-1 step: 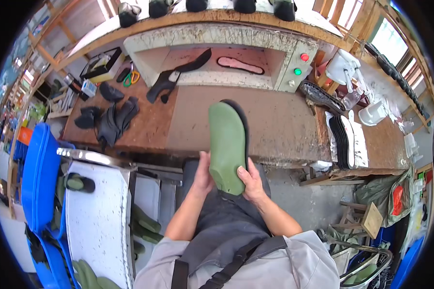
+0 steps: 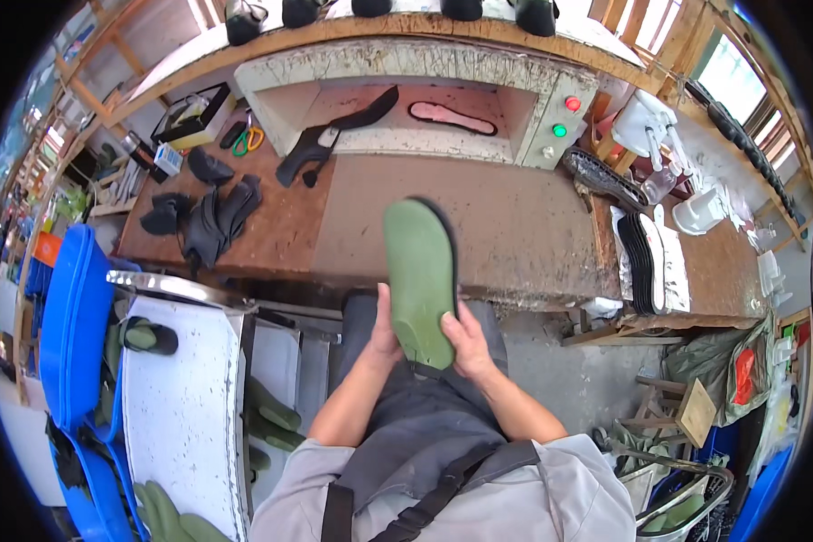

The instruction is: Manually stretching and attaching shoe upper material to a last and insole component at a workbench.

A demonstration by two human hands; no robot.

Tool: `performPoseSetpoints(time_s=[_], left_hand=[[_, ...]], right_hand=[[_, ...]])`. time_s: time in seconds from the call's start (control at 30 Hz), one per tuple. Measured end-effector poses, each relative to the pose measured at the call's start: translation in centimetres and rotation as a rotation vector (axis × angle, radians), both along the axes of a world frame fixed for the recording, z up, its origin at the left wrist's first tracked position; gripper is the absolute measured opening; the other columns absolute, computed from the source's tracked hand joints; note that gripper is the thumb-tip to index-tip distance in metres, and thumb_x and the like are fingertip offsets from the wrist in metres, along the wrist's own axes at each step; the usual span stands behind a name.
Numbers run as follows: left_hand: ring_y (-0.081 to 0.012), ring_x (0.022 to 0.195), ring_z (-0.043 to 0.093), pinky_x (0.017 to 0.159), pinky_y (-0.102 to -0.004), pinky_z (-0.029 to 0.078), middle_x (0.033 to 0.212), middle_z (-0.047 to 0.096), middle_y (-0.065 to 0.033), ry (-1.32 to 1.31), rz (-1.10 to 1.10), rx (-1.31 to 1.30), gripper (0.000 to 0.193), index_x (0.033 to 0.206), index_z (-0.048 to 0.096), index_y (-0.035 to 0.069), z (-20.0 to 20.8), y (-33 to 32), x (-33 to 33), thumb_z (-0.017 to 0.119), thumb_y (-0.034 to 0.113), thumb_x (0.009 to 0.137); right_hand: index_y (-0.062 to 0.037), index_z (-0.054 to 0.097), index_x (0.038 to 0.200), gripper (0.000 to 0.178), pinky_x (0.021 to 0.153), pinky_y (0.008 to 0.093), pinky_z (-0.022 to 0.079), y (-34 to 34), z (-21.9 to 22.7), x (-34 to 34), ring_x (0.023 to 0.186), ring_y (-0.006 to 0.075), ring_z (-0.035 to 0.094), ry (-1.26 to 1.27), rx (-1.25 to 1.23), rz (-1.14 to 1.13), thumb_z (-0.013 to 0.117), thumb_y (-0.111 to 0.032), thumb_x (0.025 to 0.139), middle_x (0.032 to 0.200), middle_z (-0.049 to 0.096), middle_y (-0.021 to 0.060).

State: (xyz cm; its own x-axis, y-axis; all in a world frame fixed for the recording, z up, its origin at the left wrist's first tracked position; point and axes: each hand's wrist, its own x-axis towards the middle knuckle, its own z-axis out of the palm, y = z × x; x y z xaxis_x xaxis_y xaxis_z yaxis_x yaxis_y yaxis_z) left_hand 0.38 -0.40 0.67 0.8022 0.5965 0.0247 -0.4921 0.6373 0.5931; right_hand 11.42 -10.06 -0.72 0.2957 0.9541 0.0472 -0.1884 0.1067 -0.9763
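Note:
A green shoe last (image 2: 417, 271) is held in front of my body, toe pointing away over the bench edge, with a dark sole-like layer showing along its right side. My right hand (image 2: 470, 341) is closed around the heel end, thumb on the upper face and fingers hidden behind. On the opposite side my left hand (image 2: 385, 327) holds the heel end, its thumb raised along the edge and its other fingers mostly out of sight. What covers the last's underside cannot be seen.
Beyond the brown workbench (image 2: 461, 208) stands an open-fronted box (image 2: 551, 81) with dark shoe parts and a pink-faced insole (image 2: 452, 116) inside. Black pieces (image 2: 221, 217) and scissors (image 2: 248, 139) lie left, stacked black insoles (image 2: 639, 262) right. A white rack (image 2: 181, 406) stands by my left.
The toe of the shoe last has swung slightly left and a little nearer to me. Both hands still hold its heel end.

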Motion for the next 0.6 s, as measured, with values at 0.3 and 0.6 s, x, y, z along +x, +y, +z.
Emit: performPoseSetpoints(time_s=[0.3, 0.6], left_hand=[[-0.0279, 0.095, 0.063, 0.086, -0.0416, 0.052, 0.116, 0.057, -0.0183, 0.144, -0.157, -0.124, 0.089, 0.128, 0.045, -0.003, -5.7, -9.4, -3.4, 0.04, 0.074, 0.083], [-0.0251, 0.086, 0.065, 0.079, -0.0379, 0.055, 0.102, 0.062, -0.0175, 0.182, -0.264, -0.18, 0.087, 0.124, 0.047, -0.002, -8.5, -10.0, -3.9, 0.042, 0.074, 0.083]], right_hand=[[0.0009, 0.051, 0.119, 0.046, 0.085, 0.0333, 0.048, -2.7, -1.1, 5.8, 0.095, 0.0175, 0.058, -0.191, -0.142, -0.054, 0.066, -0.028, 0.087, 0.102, 0.062, 0.0076], [0.0026, 0.056, 0.106, 0.044, 0.072, 0.0305, 0.052, 1.7, -1.4, 2.8, 0.083, 0.0138, 0.061, 0.191, -0.371, -0.005, 0.076, -0.027, 0.08, 0.092, 0.064, 0.007]])
